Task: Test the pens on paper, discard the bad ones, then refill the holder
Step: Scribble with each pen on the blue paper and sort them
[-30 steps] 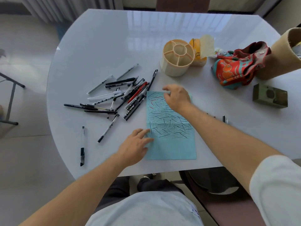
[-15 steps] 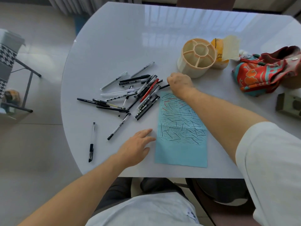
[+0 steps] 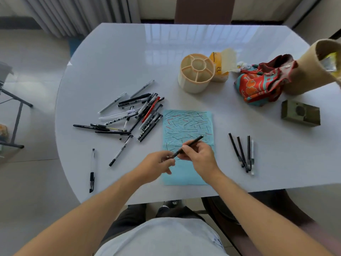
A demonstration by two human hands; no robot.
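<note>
Meeting over the paper (image 3: 187, 124), both hands (image 3: 181, 159) grip one pen (image 3: 191, 144).

Home dining room: glossy white rounded desk (image 3: 114, 58), grey pleated curtains (image 3: 77, 13), pale tiled floor (image 3: 31, 182).

Yellow container (image 3: 217, 71) behind the holder: dark characters on its side, too small to read.
Black pen (image 3: 88, 127) at the left of the pile: white print on the barrel, illegible.
Other pens: no readable print.
</note>
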